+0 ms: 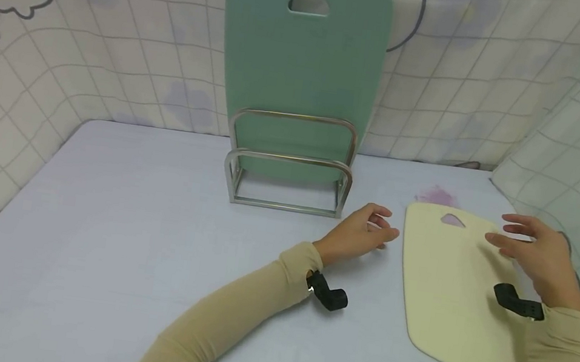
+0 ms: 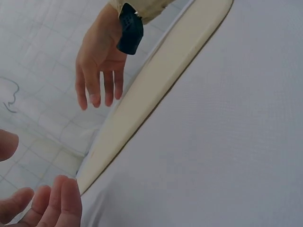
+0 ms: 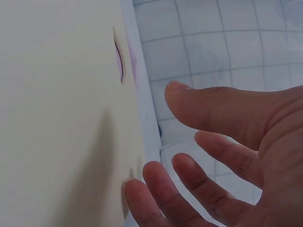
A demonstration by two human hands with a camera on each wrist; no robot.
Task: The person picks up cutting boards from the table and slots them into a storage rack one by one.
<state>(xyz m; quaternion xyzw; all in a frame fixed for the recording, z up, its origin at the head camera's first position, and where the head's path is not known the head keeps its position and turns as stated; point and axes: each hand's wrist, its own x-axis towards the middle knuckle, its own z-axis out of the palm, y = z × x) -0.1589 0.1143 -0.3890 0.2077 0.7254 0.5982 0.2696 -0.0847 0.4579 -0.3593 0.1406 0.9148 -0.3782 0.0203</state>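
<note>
A cream cutting board (image 1: 460, 289) lies flat on the white table, its triangular handle hole toward the back. Just off its left edge, my left hand (image 1: 357, 236) hovers with fingers loosely bent and nothing in them. Over the board's right side is my right hand (image 1: 541, 257), thumb and fingers apart and holding nothing; in the right wrist view its shadow falls on the board. A green cutting board (image 1: 305, 67) stands upright in a metal rack (image 1: 293, 160), behind the left hand. In the left wrist view, the cream board (image 2: 156, 90) shows between both hands.
White table (image 1: 123, 232) spreads to the left and front. Grid-patterned cloth (image 1: 160, 35) hangs along the back and both sides, close by the right hand. A pink stain (image 1: 439, 196) marks the tabletop behind the cream board. Each wrist wears a black camera strap (image 1: 327, 293).
</note>
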